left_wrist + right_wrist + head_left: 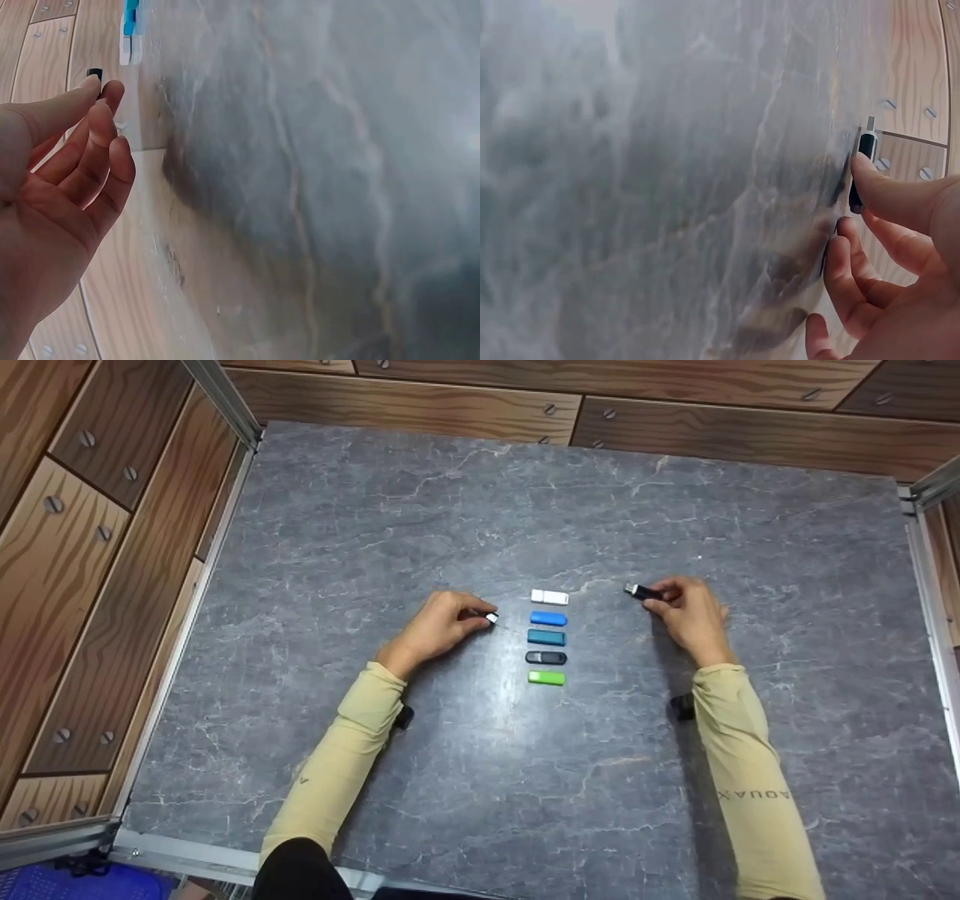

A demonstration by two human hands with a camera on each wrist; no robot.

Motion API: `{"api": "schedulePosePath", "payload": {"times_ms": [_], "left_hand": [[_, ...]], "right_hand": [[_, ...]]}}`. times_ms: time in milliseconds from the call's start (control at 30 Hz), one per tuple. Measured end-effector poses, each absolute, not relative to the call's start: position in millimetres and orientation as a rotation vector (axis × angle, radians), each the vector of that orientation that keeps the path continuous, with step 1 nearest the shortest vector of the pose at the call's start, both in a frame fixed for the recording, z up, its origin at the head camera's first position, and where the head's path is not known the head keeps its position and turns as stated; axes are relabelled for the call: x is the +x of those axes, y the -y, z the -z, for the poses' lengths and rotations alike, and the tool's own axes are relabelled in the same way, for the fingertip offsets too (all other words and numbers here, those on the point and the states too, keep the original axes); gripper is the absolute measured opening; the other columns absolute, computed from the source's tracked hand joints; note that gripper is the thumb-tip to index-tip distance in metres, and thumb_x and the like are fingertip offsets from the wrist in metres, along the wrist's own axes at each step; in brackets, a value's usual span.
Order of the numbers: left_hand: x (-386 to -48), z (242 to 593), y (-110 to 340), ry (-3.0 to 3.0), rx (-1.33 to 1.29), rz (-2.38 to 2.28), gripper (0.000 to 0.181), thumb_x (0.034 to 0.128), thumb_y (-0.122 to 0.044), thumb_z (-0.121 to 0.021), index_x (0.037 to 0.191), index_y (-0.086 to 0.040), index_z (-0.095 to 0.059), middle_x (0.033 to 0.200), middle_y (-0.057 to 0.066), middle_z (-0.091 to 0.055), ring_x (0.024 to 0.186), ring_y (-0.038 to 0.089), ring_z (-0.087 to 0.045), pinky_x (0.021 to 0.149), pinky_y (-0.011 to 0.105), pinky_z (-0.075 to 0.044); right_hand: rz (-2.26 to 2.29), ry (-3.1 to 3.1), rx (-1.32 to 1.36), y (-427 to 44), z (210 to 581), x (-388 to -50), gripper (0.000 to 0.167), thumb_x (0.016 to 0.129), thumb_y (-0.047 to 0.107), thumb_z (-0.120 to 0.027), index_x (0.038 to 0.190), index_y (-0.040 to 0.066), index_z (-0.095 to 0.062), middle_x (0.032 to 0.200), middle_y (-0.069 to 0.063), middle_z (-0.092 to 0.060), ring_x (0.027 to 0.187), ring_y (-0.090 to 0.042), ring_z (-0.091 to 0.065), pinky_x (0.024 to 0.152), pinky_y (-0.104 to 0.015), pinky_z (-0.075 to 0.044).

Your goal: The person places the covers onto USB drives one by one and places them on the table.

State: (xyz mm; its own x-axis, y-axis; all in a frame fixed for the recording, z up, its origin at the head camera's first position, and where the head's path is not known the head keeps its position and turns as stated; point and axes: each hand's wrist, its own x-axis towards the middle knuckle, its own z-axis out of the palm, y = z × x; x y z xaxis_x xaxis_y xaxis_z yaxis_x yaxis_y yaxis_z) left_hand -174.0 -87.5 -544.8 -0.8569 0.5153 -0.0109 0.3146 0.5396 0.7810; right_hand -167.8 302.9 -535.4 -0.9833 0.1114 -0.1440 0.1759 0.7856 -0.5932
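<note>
My right hand (691, 613) pinches a black USB stick (639, 592) between thumb and fingers. Its bare metal plug (871, 123) points away from the hand, up in the right wrist view. On the left, my other hand (439, 624) pinches a small black cap (94, 73) at its fingertips; a pale glint shows on it in the head view. Between the hands lies a column of USB sticks: white (550, 598), blue (548, 619), teal (547, 637), black (546, 658) and green (547, 678). Neither hand touches the column.
The grey marbled tabletop (480, 795) has a metal frame rail (180, 607) along its left edge. Wood-patterned panels (405, 405) stand behind it and at the sides. A blue plastic basket (97, 883) shows below the front left corner.
</note>
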Motion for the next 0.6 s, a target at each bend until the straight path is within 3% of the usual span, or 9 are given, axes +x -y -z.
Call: {"api": "schedulePosePath", "payload": {"times_ms": [200,433,600], "left_hand": [[-173.1,546.0,85.4,-2.519,0.659,-1.243,0.026,0.0966,-0.011,-0.076,0.122,-0.006,-0.079,0.121,0.014,-0.080,0.108,0.025,-0.075,0.099,0.039,-0.060],[-171.5,546.8,81.8,-2.521,0.578,-1.307,0.025,0.0952,-0.009,-0.077,0.120,-0.004,-0.079,0.112,0.013,-0.082,0.091,0.020,-0.074,0.082,0.028,-0.059],[-170.2,546.7,79.2,-2.549,0.512,-1.356,0.026,0.0935,-0.008,-0.079,0.119,-0.003,-0.078,0.107,0.013,-0.082,0.087,0.021,-0.075,0.079,0.027,-0.059]], "right_hand": [[1.058,-2.909,0.185,-299.8,535.0,-161.4,0.031,0.098,0.019,-0.077,0.123,0.001,-0.072,0.117,-0.024,-0.075,0.097,-0.027,-0.067,0.089,-0.030,-0.038],[1.263,-2.865,0.149,-288.9,538.9,-152.0,0.029,0.093,0.013,-0.082,0.116,-0.003,-0.075,0.108,-0.028,-0.076,0.078,0.013,-0.055,0.072,-0.004,-0.042],[1.413,-2.801,0.080,-277.6,540.4,-144.3,0.027,0.089,0.007,-0.084,0.112,-0.006,-0.075,0.099,-0.026,-0.076,0.073,0.015,-0.057,0.067,-0.005,-0.046]]}}
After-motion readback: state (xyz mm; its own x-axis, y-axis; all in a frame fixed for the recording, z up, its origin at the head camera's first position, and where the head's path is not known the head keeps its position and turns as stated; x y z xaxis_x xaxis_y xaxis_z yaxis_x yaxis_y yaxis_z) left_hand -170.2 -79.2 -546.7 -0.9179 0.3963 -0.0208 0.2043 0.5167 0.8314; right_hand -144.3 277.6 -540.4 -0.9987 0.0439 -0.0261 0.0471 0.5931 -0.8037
